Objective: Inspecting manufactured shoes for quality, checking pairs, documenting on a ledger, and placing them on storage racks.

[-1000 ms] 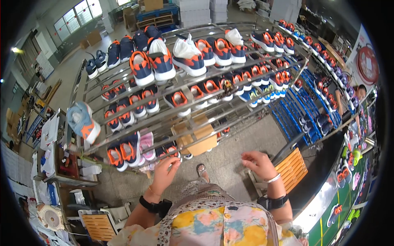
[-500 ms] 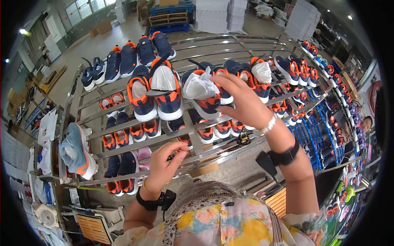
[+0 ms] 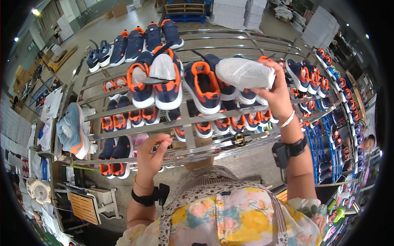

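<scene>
**Wrapped shoe lifted at the top of the rack**

The right hand (image 3: 276,92) is raised to the upper tier of the metal rack (image 3: 184,123), its fingers clenched around the end of a white-wrapped shoe (image 3: 245,74), which is held sideways just above and in front of the navy-and-orange shoes (image 3: 201,88) standing there. The left hand (image 3: 150,158) hangs lower, near the front rails, fingers loosely curled and grasping nothing that I can make out, though the fisheye bend makes a small item hard to rule out.

To handle this well, the wrapped shoe wants a firm hold under its sole end, kept level so the thin wrapping does not slip, and kept clear of the neighbouring pairs so none are nudged off the rails.

Stacks of white cartons (image 3: 232,12) stand on blue pallets beyond the rack. Flat brown cardboard (image 3: 120,9) lies on the floor at the far left. Blue crates (image 3: 328,135) line the right aisle.
</scene>
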Tool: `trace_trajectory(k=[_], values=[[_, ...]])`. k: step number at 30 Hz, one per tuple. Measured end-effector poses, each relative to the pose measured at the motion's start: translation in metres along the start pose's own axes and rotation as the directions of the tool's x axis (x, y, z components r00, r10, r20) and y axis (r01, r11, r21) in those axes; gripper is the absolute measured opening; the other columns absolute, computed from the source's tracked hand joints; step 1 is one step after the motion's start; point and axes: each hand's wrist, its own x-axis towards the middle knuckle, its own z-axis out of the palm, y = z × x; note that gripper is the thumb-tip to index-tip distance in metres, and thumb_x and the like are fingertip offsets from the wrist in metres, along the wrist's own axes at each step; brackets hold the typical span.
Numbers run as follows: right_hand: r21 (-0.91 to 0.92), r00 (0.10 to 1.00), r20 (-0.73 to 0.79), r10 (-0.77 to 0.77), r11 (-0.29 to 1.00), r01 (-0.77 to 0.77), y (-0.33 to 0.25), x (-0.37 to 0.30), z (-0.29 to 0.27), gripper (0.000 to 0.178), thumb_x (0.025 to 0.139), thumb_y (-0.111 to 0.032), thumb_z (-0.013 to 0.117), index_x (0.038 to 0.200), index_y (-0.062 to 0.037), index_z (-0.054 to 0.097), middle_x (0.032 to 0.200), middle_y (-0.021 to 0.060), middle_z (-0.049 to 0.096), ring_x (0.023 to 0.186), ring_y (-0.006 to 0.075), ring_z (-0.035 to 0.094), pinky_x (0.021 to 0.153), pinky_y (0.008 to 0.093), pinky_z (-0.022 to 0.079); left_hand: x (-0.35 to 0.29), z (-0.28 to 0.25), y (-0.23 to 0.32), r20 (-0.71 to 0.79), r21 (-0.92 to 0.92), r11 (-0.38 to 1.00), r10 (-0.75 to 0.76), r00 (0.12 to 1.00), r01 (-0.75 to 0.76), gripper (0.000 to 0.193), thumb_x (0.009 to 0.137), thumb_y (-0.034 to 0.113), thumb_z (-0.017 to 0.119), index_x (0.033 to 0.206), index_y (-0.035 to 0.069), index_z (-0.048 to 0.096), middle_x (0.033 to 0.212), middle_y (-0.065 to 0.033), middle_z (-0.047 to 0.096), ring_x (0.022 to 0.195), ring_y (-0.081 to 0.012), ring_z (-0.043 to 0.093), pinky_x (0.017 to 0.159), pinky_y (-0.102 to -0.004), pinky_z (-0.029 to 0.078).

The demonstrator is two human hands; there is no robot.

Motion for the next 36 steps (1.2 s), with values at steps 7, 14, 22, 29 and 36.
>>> trace_trajectory(k=[7, 14, 22, 29, 36], values=[[0.148, 0.992, -0.071, -0.101, 0.983, 0.111, 0.019, -0.040, 0.000, 0.071, 0.057, 0.015, 0.066, 0.113, -0.0147, 0.035, 0.128, 0.0101, 0.035, 0.120, 0.0238, 0.039, 0.097, 0.0369, 0.039, 0.031, 0.059, 0.026, 0.269, -0.223, 0.953, -0.140, 0.953, 0.203, 0.027, 0.088, 0.008, 0.053, 0.113, -0.002, 0.050, 0.100, -0.0114, 0.060, 0.093, -0.0169, 0.058, 0.083, -0.0293, 0.046], [0.254, 0.990, -0.113, -0.080, 0.961, 0.107, 0.024, -0.060, 0.013, 0.072, 0.056, 0.009, 0.075, 0.110, -0.0150, 0.034, 0.121, 0.0115, 0.039, 0.115, 0.0237, 0.043, 0.094, 0.0371, 0.042, 0.064, 0.138, 0.043, 0.389, -0.614, 0.755, 0.037, 0.921, 0.229, 0.051, 0.088, 0.014, 0.054, 0.132, 0.002, 0.030, 0.127, -0.0111, 0.043, 0.116, -0.0189, 0.044, 0.098, -0.0338, 0.036], [-0.176, 0.986, -0.063, -0.154, 0.974, 0.141, 0.026, -0.075, 0.003, 0.070, 0.054, -0.002, 0.081, 0.108, -0.0102, 0.037, 0.119, 0.0138, 0.041, 0.116, 0.0280, 0.042, 0.098, 0.0386, 0.037, 0.075, 0.151, 0.045, 0.302, -0.577, 0.794, -0.011, 0.953, 0.192, 0.036, 0.089, 0.009, 0.054, 0.122, 0.000, 0.044, 0.111, -0.0073, 0.056, 0.103, -0.0132, 0.052, 0.091, -0.0287, 0.040], [-0.482, 0.992, 0.024, -0.120, 0.868, 0.117, 0.022, -0.098, -0.005, 0.078, 0.058, -0.016, 0.081, 0.123, -0.0042, 0.039, 0.113, 0.0151, 0.046, 0.104, 0.0305, 0.048, 0.091, 0.0377, 0.040, 0.076, 0.173, 0.057, 0.449, -0.455, 0.829, -0.101, 0.888, 0.325, 0.036, 0.087, 0.009, 0.057, 0.119, -0.001, 0.045, 0.106, -0.0067, 0.057, 0.096, -0.0117, 0.054, 0.085, -0.0274, 0.043], [0.494, 0.891, -0.367, 0.266, 0.868, -0.055, 0.028, -0.129, -0.063, 0.067, 0.069, -0.021, 0.074, 0.122, -0.0075, 0.037, 0.116, 0.0091, 0.047, 0.107, 0.0218, 0.048, 0.093, 0.0351, 0.039, 0.148, 0.213, 0.076, 0.417, -0.026, 1.000, 0.022, 0.909, -0.012, 0.050, 0.086, 0.041, 0.057, 0.114, 0.001, 0.050, 0.094, -0.0080, 0.060, 0.084, -0.0150, 0.058, 0.075, -0.0275, 0.044]])
